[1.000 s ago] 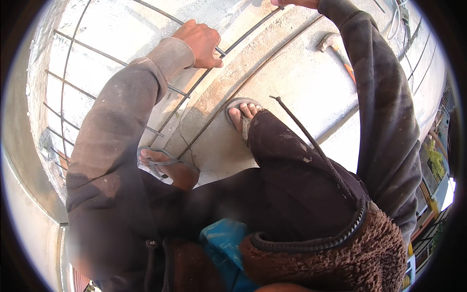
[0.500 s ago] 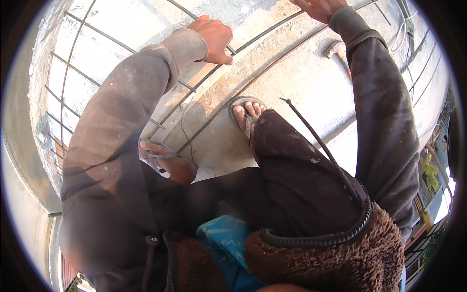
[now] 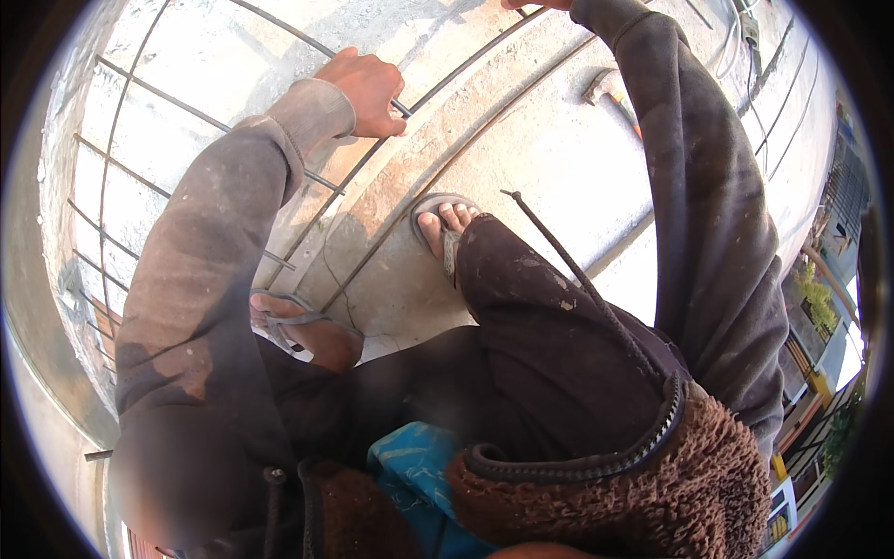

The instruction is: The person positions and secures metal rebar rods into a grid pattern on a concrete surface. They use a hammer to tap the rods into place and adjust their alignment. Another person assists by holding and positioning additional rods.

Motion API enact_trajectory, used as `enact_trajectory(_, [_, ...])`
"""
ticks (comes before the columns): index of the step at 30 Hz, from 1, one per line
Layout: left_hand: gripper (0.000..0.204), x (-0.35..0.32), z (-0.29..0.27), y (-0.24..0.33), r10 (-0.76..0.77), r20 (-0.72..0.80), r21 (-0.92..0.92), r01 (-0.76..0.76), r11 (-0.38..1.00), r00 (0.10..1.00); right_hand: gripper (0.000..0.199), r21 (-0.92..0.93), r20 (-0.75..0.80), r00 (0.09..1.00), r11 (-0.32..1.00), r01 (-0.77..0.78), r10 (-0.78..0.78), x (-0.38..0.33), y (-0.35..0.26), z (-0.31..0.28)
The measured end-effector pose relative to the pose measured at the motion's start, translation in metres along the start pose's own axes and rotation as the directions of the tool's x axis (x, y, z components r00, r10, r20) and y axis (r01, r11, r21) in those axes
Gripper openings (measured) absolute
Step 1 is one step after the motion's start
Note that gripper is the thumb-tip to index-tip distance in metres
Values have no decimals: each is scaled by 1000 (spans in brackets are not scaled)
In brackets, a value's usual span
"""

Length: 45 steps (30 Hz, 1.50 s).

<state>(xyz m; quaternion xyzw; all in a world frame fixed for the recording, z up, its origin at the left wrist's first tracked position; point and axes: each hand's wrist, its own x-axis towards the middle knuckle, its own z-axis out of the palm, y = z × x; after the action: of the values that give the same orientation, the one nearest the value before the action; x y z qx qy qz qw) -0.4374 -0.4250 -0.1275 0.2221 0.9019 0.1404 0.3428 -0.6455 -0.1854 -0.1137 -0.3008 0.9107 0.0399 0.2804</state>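
Observation:
My left hand [image 3: 366,91], in a grey-brown ribbed cuff, is closed around a short cross bar whose dark end pokes out past the fingers. Its thumb side rests against a long rebar rod [image 3: 484,58] that the cross bar meets. My right hand [image 3: 535,4] lies at the top edge, beside the far part of the same rod. Most of it is cut off, so its grip is hidden. A second long rod [image 3: 507,113] runs roughly parallel, nearer my feet. A hammer [image 3: 605,87] with an orange-marked handle lies on the pale concrete beside my right forearm.
A grid of thin steel bars [image 3: 168,110] spreads over the whitish surface at left. My sandalled feet [image 3: 447,224] stand on cracked concrete near the rods. Cables [image 3: 751,74] lie at upper right. A dark cord [image 3: 577,272] hangs from my jacket.
The whole view has shifted, so most things sit further left. My left hand stays on the cross bar. My right hand has slid mostly out of the top edge.

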Motion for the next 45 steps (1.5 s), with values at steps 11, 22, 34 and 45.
enact_trajectory(11, [47, -2, 14, -3, -39, -73, -90, 33, 995, 997, 56, 56, -173, 966, 977, 205, -193, 10, 10, 30])
enact_trajectory(22, [54, -10, 12, -8, -5, -168, -99, -12, 995, 986, 35, 115, -753, 658, 981, 158, -18, -17, 28, 35])
enact_trajectory(34, [76, -22, 39, 7, -61, -438, -84, 26, 996, 897, 23, -105, -578, 744, 874, -475, 335, -155, 50, -66])
enact_trajectory(45, [86, -22, -4, 11, -120, -219, -108, 98, 989, 968, 15, -151, -728, 669, 916, -372, 152, -112, 89, -185])
